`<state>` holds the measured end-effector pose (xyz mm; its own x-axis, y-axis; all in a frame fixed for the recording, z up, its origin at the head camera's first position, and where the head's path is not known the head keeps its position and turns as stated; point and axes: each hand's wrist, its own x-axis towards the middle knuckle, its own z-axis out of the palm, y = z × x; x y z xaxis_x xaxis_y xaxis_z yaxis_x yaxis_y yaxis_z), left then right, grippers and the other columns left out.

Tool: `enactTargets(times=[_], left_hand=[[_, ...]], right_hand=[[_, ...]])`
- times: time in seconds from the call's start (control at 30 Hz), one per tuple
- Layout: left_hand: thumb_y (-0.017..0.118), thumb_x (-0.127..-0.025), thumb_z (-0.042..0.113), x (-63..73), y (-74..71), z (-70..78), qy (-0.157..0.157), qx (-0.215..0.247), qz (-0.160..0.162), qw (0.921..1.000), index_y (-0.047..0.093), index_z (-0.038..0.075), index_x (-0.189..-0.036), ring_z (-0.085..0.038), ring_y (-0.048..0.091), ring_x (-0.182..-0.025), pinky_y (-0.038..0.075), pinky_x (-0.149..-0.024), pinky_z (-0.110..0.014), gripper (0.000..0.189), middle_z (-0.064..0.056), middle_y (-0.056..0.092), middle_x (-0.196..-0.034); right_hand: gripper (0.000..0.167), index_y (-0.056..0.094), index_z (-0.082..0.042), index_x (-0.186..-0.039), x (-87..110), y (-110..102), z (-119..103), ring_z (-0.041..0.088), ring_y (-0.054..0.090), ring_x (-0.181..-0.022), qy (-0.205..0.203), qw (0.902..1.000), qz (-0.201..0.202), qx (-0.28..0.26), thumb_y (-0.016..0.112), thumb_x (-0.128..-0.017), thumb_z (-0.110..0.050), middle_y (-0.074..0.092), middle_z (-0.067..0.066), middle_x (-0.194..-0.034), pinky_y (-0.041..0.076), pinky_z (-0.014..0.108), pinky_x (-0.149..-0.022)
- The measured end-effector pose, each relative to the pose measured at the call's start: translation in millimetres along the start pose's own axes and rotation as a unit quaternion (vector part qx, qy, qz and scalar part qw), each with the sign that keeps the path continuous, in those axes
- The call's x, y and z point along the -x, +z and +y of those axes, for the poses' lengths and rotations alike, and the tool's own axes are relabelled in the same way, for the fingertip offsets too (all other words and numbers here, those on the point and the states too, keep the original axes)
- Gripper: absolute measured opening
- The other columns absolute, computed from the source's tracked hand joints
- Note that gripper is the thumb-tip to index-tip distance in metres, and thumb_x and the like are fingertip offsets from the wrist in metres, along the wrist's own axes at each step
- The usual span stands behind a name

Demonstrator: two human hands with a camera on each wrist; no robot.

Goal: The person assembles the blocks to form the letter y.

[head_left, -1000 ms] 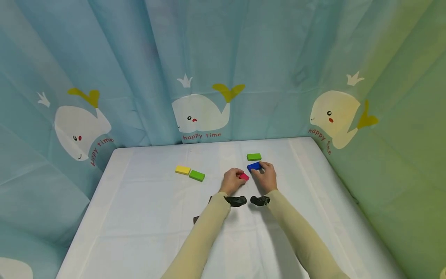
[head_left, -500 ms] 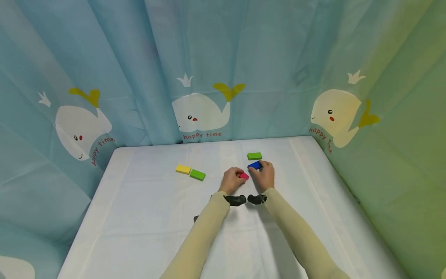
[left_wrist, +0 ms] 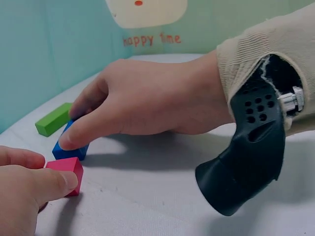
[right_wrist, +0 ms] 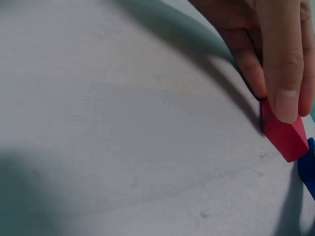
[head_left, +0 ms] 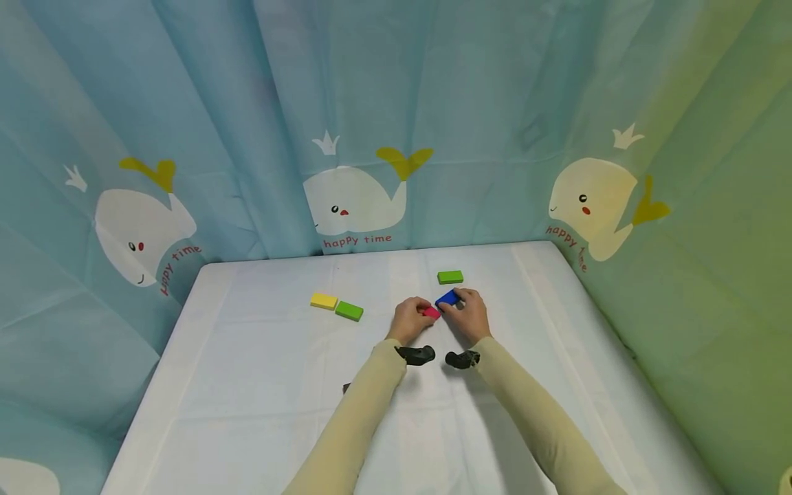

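My left hand (head_left: 408, 322) pinches a pinkish-red block (head_left: 432, 313) between thumb and fingers, low over the white table. Just to its right, my right hand (head_left: 473, 317) grips a blue block (head_left: 447, 298) with the thumb on the near side and fingers on the far side. In the left wrist view, the blue block (left_wrist: 71, 153) lies right behind the pinkish-red block (left_wrist: 66, 169), their near ends close together. The right wrist view has the red block (right_wrist: 284, 135) under the left thumb, a corner overlapping the blue block (right_wrist: 308, 169) at the frame's edge.
A green block (head_left: 450, 277) lies just beyond the blue one. Farther left, a yellow block (head_left: 324, 301) and another green block (head_left: 349, 311) sit end to end. A dark piece (head_left: 346, 388) is mostly hidden by the left sleeve. Curtains with whale prints surround the table (head_left: 260, 426).
The right hand has brought the blue block slightly left and nearer, closer to the red block, and turned it a little. The left hand has stayed almost still with the red block.
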<state>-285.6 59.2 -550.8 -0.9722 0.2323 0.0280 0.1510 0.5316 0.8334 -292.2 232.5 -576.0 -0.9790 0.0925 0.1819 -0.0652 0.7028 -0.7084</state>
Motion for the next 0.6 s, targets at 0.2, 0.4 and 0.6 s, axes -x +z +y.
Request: enactTargets(times=[0.2, 0.4, 0.6], left_hand=[[0.078, -0.082, 0.006, -0.1, -0.9, 0.3, 0.000, 0.002, 0.001, 1.0000, 0.069, 0.001, -0.111, -0.015, 0.060, -0.086, 0.049, -0.080, -0.027, 0.031, -0.010, 0.068, -0.103], [0.079, -0.081, 0.004, 1.1, -1.8, 1.0, 0.002, 0.013, -0.001, 0.9999, 0.069, 0.000, -0.111, -0.017, 0.061, -0.087, 0.049, -0.080, -0.027, 0.032, -0.011, 0.068, -0.103], [0.079, -0.081, 0.003, 1.3, -0.8, 1.7, 0.007, 0.015, -0.001, 0.9999, 0.069, -0.002, -0.110, -0.017, 0.062, -0.087, 0.050, -0.080, -0.028, 0.032, -0.013, 0.069, -0.102]], right_hand=[[0.057, 0.056, 0.009, -0.131, 3.4, -1.2, -5.3, 0.043, 0.048, -0.123, -0.022, 0.9996, -0.015, -0.004, 0.075, -0.087, -0.024, 0.050, 0.030, -0.131, 0.036, 0.052, -0.105], [0.055, 0.058, 0.008, -0.129, 5.6, -0.4, -7.2, 0.042, 0.049, -0.122, -0.034, 0.9993, -0.015, -0.010, 0.075, -0.087, -0.023, 0.052, 0.029, -0.129, 0.036, 0.052, -0.106], [0.055, 0.056, 0.009, -0.130, 7.0, 1.6, -9.6, 0.042, 0.048, -0.123, -0.024, 0.9996, -0.008, -0.014, 0.074, -0.087, -0.020, 0.051, 0.029, -0.130, 0.036, 0.052, -0.106]])
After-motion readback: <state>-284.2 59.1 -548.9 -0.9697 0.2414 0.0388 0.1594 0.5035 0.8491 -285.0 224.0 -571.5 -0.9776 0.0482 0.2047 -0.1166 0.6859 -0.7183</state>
